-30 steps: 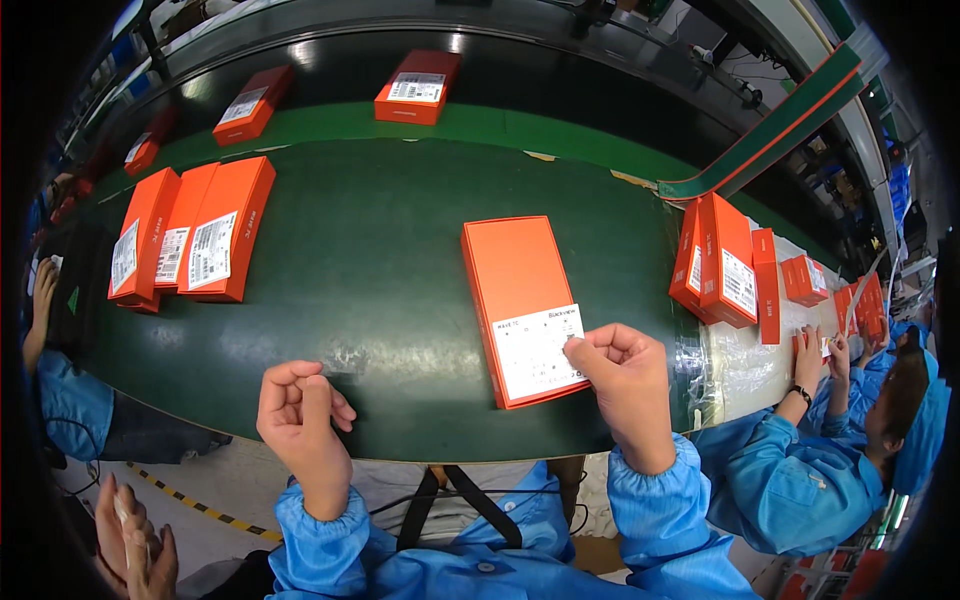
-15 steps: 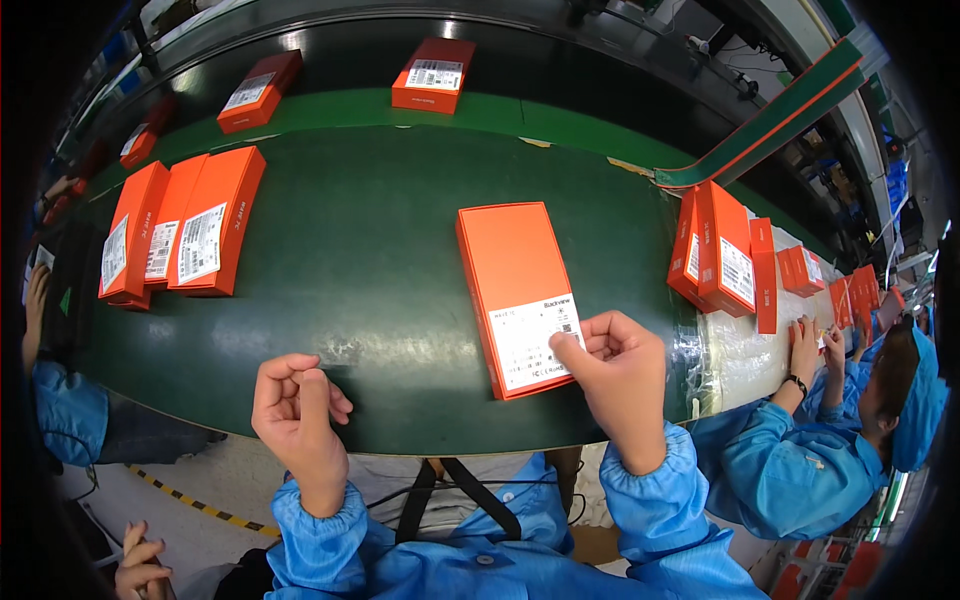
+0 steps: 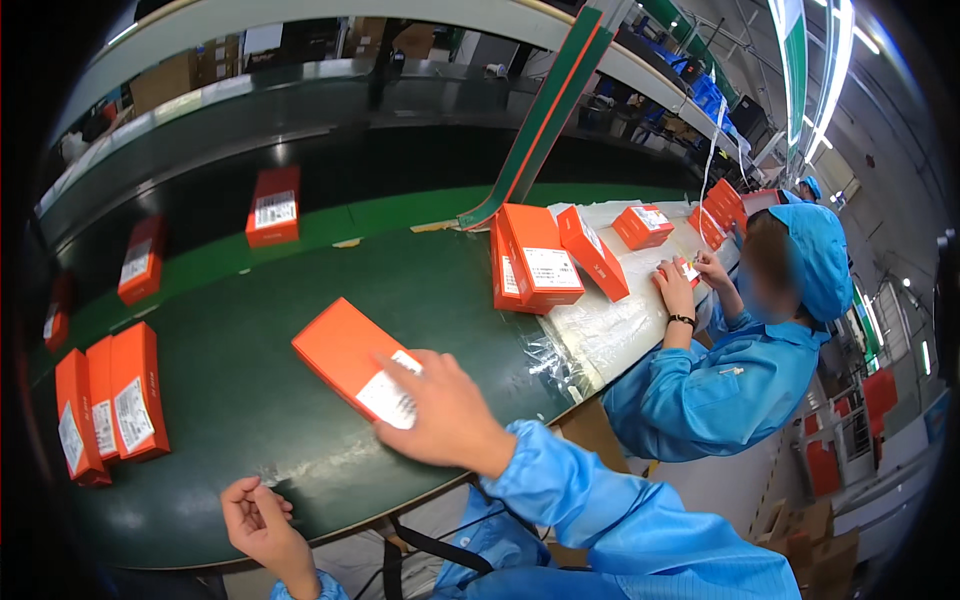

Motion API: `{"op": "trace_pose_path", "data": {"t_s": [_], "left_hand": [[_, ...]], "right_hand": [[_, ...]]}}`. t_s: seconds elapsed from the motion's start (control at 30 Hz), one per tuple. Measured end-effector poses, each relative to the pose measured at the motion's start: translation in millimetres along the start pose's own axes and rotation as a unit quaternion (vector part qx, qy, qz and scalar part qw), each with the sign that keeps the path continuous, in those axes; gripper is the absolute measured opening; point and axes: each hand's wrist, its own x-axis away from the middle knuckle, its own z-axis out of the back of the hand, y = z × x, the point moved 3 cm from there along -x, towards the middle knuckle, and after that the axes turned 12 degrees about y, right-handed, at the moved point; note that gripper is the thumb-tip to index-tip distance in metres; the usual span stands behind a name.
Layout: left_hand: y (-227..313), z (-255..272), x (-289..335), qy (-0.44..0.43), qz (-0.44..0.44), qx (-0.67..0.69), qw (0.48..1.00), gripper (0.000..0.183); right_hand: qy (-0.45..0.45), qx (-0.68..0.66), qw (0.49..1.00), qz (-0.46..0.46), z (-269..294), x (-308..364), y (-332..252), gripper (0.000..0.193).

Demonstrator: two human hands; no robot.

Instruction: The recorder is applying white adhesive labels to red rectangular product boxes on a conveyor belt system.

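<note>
An orange-red box [image 3: 345, 345] with a white label [image 3: 390, 390] lies slanted on the dark green work surface in front of me. Across its near right end reaches my right hand [image 3: 440, 412], closed on the box, the thumb at the near corner and the index finger over the label. That finger is smeared by motion, and part of the label is hidden under the hand. My left hand [image 3: 262, 528] hovers by the front edge of the table, fingers curled in and nothing visible in them.
Several orange boxes [image 3: 135, 400] lean together at the left. More boxes [image 3: 540, 265] stand at the right beside a clear-wrapped pale surface [image 3: 590, 340]. A co-worker [image 3: 720, 350] in blue sits there, handling something small. Boxes [image 3: 274, 205] lie along the far belt, near a green upright strip [image 3: 545, 120].
The view has swung to the right, so the table's contents appear farther left. The box under my right hand is slanted more, and that hand reaches farther over its label. My left hand stays curled.
</note>
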Motion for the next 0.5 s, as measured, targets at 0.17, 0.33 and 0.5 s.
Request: {"op": "trace_pose_path", "data": {"t_s": [0.17, 0.33, 0.5], "left_hand": [[-1, 5, 3, -0.016, 0.003, 0.012, 1.000, 0.006], [-9, 19, -6, -0.014, -0.035, -0.007, 0.999, 0.005], [8, 5, 0, -0.042, -0.103, -0.028, 0.993, 0.003]], "right_hand": [[0.190, -0.060, 0.979, -0.036, 64, -2, 50, 0.071], [0.352, 0.111, 0.929, -0.042, 98, -59, 95, 0.066], [0.349, 0.373, 0.859, -0.036, 91, -54, 127, 0.051]]}}
